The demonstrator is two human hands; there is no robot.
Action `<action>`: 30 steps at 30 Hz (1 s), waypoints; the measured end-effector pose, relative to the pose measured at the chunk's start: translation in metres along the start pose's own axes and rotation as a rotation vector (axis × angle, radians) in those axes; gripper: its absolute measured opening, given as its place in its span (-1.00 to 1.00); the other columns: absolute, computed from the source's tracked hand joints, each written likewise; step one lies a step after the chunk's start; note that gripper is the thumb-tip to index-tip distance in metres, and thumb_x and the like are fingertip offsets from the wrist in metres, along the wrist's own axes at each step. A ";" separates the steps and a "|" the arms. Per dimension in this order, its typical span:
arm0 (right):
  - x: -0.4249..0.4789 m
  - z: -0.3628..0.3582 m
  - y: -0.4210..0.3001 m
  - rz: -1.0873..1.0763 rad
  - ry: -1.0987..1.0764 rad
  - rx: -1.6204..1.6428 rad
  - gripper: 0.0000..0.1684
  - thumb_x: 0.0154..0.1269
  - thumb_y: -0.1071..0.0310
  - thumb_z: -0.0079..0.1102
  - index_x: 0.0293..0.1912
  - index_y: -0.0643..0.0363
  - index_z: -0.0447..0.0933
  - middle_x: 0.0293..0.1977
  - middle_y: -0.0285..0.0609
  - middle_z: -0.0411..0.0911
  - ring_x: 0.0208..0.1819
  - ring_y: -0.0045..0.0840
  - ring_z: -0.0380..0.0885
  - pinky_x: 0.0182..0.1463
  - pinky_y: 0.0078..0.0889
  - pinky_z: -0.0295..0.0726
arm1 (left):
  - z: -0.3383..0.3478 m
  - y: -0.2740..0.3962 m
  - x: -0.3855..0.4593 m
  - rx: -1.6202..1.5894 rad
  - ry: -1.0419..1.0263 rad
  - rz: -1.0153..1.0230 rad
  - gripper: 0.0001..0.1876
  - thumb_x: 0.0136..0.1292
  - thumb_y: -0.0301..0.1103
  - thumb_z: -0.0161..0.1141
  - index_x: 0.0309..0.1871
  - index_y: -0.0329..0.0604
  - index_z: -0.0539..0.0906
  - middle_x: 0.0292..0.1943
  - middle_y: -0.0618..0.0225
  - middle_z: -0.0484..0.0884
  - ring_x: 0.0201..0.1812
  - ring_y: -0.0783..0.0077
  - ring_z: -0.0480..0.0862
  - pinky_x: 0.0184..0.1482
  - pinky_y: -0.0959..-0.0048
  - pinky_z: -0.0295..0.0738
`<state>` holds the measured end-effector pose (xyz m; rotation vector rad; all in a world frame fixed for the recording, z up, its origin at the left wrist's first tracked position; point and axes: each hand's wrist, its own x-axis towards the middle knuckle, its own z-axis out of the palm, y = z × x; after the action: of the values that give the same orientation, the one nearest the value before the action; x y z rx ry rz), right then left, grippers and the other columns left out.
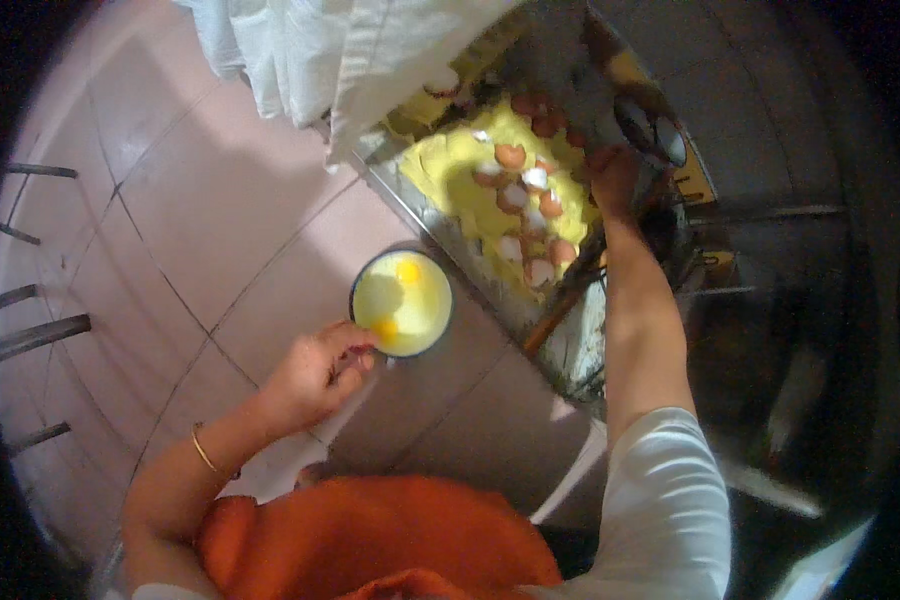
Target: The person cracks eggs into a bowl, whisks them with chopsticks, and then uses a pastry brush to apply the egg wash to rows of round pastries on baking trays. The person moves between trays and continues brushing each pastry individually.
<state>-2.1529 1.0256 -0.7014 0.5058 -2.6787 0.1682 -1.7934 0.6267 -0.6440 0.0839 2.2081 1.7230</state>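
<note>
My left hand (330, 367), with a gold bangle at the wrist, is at the lower left rim of a round bowl (358, 281); its curled fingers meet the rim. Inside the bowl are egg yolks (408, 271) in clear egg white. My right arm reaches up to the counter's far side, where my right hand (613, 169) is beside several brown eggs (544, 120); its fingers are dim and blurred, so what it holds cannot be made out. Broken eggshells (510, 156) lie between the hands on a yellow cloth or sheet (442, 176).
A white curtain or cloth (292, 60) hangs at the top. The counter's metal edge (401, 199) runs diagonally beside the bowl. A wooden stick or handle (551, 326) lies near its front corner. Shiny metal utensils (649, 131) are beyond my right hand. Dark curved bars (41, 337) stand at the left.
</note>
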 end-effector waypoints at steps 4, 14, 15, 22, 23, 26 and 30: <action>-0.032 -0.033 -0.060 0.142 0.116 0.126 -0.65 0.11 0.38 0.11 -0.09 0.32 0.42 -0.16 0.10 0.48 -0.12 -0.09 0.47 -0.04 -0.23 0.44 | 0.004 -0.002 -0.002 -0.026 0.038 -0.007 -0.78 0.20 -0.45 0.08 -0.09 -0.28 0.55 -0.21 0.15 0.58 -0.24 0.33 0.59 -0.19 0.46 0.47; -0.181 -0.099 -0.149 -0.745 -0.524 0.427 -0.65 0.14 0.41 0.10 -0.03 0.17 0.45 -0.11 -0.03 0.45 -0.07 -0.19 0.45 -0.06 -0.23 0.48 | 0.010 0.007 0.006 0.024 0.039 0.131 -0.85 0.18 -0.54 0.04 -0.18 -0.37 0.51 -0.32 0.07 0.54 -0.37 0.24 0.61 -0.27 0.43 0.51; -0.184 -0.090 -0.151 -0.782 -0.561 0.434 -0.66 0.16 0.40 0.08 -0.02 0.15 0.45 -0.09 -0.04 0.44 -0.07 -0.19 0.46 -0.06 -0.23 0.48 | 0.010 0.009 0.007 0.034 0.039 0.156 -0.85 0.18 -0.54 0.04 -0.19 -0.37 0.51 -0.33 0.07 0.54 -0.38 0.23 0.61 -0.29 0.42 0.50; -0.186 -0.066 -0.147 -0.598 -0.873 0.481 -0.68 0.32 0.17 -0.07 -0.13 0.22 0.46 -0.17 -0.03 0.45 -0.10 -0.15 0.42 -0.05 -0.24 0.40 | 0.010 0.007 0.005 0.023 0.036 0.171 -0.86 0.16 -0.55 0.02 -0.20 -0.35 0.51 -0.35 0.05 0.53 -0.39 0.19 0.60 -0.33 0.37 0.48; -0.187 -0.066 -0.141 -0.522 -0.913 0.474 -0.64 0.32 0.13 -0.08 -0.14 0.23 0.45 -0.17 -0.01 0.45 -0.10 -0.15 0.41 -0.05 -0.24 0.39 | 0.010 0.006 0.005 0.035 0.025 0.181 -0.85 0.16 -0.55 0.02 -0.20 -0.35 0.51 -0.35 0.05 0.53 -0.39 0.19 0.60 -0.32 0.38 0.48; -0.188 -0.073 -0.151 -0.468 -0.907 0.562 -0.58 0.32 0.06 -0.10 -0.13 0.25 0.43 -0.16 0.03 0.43 -0.07 -0.16 0.39 -0.05 -0.24 0.37 | 0.008 0.011 0.003 0.048 0.065 0.191 -0.84 0.15 -0.56 0.02 -0.19 -0.36 0.51 -0.34 0.05 0.54 -0.39 0.18 0.60 -0.30 0.38 0.49; -0.186 -0.083 -0.158 -0.344 -1.016 0.486 -0.61 0.31 0.11 -0.06 -0.08 0.24 0.41 -0.13 0.03 0.42 -0.06 -0.14 0.38 -0.01 -0.25 0.37 | 0.009 0.005 0.002 -0.005 0.047 0.154 -0.79 0.11 -0.58 0.03 -0.15 -0.36 0.51 -0.31 0.03 0.54 -0.34 0.15 0.61 -0.27 0.35 0.52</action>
<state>-1.9052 0.9555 -0.6960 1.5324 -3.4224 0.6024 -1.7936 0.6370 -0.6418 0.2197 2.2844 1.8275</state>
